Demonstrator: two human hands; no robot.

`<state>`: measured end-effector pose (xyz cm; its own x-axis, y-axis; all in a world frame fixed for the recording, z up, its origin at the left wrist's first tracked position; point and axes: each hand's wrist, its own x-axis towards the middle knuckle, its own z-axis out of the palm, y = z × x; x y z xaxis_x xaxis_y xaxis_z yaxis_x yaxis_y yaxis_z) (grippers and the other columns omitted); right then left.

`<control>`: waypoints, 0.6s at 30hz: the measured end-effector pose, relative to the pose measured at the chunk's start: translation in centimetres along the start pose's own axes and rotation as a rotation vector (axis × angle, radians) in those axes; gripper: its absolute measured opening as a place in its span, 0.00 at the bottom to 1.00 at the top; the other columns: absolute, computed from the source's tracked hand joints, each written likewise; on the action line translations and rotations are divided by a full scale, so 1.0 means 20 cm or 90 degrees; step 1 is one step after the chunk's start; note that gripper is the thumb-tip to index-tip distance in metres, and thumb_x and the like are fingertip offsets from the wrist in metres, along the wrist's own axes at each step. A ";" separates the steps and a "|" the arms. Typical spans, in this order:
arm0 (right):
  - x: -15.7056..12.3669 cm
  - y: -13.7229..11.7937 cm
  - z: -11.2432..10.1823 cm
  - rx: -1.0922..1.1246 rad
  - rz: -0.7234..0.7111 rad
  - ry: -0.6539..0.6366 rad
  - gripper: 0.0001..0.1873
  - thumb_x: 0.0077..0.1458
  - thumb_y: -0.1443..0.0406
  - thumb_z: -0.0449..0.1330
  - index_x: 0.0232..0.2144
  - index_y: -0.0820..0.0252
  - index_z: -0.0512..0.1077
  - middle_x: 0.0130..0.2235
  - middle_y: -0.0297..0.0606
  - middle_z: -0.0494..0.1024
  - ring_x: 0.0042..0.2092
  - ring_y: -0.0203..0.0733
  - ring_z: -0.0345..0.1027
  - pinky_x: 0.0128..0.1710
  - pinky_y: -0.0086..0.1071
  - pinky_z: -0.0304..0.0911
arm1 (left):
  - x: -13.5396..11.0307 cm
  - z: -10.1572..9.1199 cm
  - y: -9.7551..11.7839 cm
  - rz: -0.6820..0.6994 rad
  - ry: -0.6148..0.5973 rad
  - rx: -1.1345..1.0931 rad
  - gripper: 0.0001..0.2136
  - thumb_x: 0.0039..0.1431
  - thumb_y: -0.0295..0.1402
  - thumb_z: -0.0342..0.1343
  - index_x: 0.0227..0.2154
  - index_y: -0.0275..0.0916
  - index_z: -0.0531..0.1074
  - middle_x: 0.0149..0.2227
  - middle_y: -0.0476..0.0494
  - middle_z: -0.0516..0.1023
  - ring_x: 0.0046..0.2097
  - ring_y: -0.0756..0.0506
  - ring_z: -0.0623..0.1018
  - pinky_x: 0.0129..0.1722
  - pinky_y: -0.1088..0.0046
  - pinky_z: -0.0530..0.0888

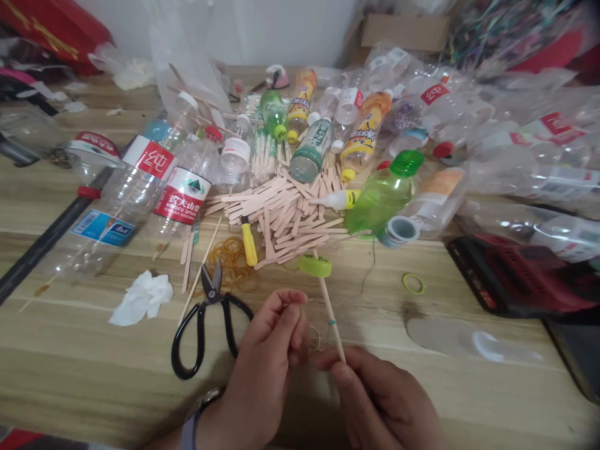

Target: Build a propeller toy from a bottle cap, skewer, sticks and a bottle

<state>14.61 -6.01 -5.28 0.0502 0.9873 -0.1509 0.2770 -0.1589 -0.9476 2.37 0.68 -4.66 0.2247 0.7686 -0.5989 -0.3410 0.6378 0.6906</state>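
Observation:
My right hand (379, 394) pinches the lower end of a thin wooden stick (327, 297). A green bottle cap (315, 265) sits at the stick's far end, and a bluish-green band is wound around its middle. Just left of the stick, my left hand (276, 344) is closed, thumb pressed against the fingers; what it holds, if anything, is too small to make out. A thin pale loop (315, 337) shows between the hands. Black-handled scissors (213, 300) lie partly open beside my left hand. Behind the cap is a pile of flat wooden sticks (281, 219).
Plastic bottles (182, 194) crowd the table's back and both sides. Rubber bands (227, 262), a yellow-handled screwdriver (249, 240), a glue bottle (340, 200) and crumpled tissue (142, 299) lie nearer. At right are a green ring (413, 283), a clear plastic piece (450, 337) and a red-black device (520, 275).

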 end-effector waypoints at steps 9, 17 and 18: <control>0.05 0.00 0.03 0.034 0.017 0.074 0.23 0.65 0.50 0.51 0.36 0.59 0.78 0.17 0.28 0.60 0.19 0.32 0.53 0.18 0.25 0.50 | -0.03 -0.01 0.01 0.063 -0.024 0.098 0.21 0.59 0.54 0.54 0.24 0.40 0.65 0.11 0.61 0.52 0.17 0.54 0.50 0.20 0.74 0.49; 0.10 -0.14 -0.01 0.162 -0.090 0.183 0.21 0.56 0.49 0.62 0.28 0.62 0.78 0.22 0.32 0.66 0.24 0.33 0.60 0.22 0.23 0.60 | -0.18 -0.04 0.03 0.092 -0.159 0.262 0.24 0.53 0.58 0.58 0.24 0.39 0.66 0.23 0.53 0.69 0.23 0.53 0.61 0.24 0.76 0.57; 0.10 -0.17 -0.01 0.211 -0.056 0.172 0.23 0.54 0.47 0.63 0.28 0.62 0.77 0.22 0.32 0.66 0.23 0.32 0.59 0.21 0.23 0.60 | -0.20 -0.05 0.03 0.093 -0.189 0.266 0.24 0.52 0.59 0.58 0.27 0.39 0.68 0.25 0.51 0.71 0.24 0.53 0.62 0.24 0.76 0.58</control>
<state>13.96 -3.58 -2.39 0.3012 0.9531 -0.0288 -0.0297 -0.0208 -0.9993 0.48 -2.05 -2.29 0.4713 0.7930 -0.3861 -0.0093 0.4422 0.8969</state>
